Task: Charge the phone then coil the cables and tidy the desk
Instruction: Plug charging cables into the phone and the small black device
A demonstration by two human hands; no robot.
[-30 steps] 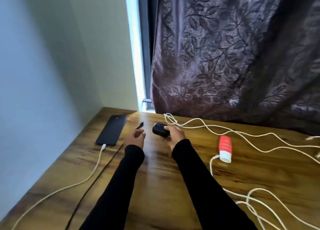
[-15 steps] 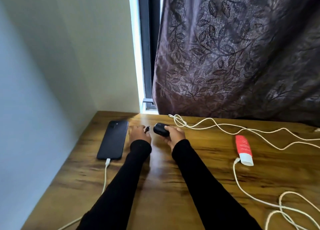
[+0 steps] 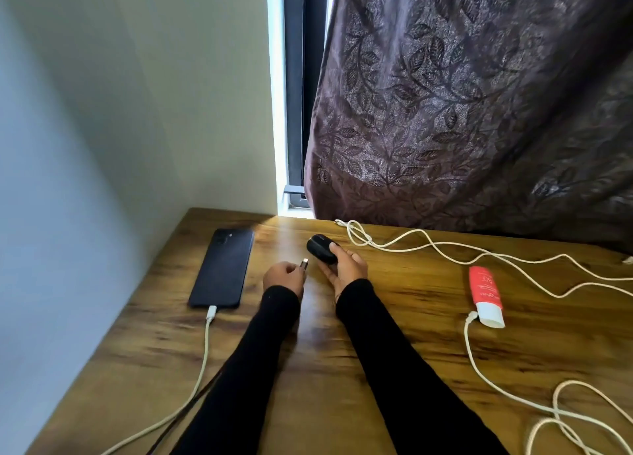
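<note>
The left hand (image 3: 283,276) pinches a small metal plug (image 3: 303,263) between curled fingers, with the plug tip pointing toward the mouse (image 3: 321,249). The right hand (image 3: 346,266) grips the black mouse from its near right side, fingers curled around the body; whether the mouse rests on the tabletop (image 3: 342,369) cannot be determined. Plug and mouse sit just beside each other, not touching. A dark cable (image 3: 191,401) runs along the tabletop beside the left sleeve (image 3: 246,369).

The phone (image 3: 222,268) lies face down at the far left of the tabletop, left of the left hand. A white cable (image 3: 202,369) is plugged into its near end and runs toward the near edge.

To the right, a red tube (image 3: 484,293) with a white cap lies flat. A second white cable (image 3: 445,252) trails loosely across the far right, and a third (image 3: 479,369) starts at the tube cap and forms loops at the near right. A patterned curtain (image 3: 462,112) hangs behind the tabletop.
</note>
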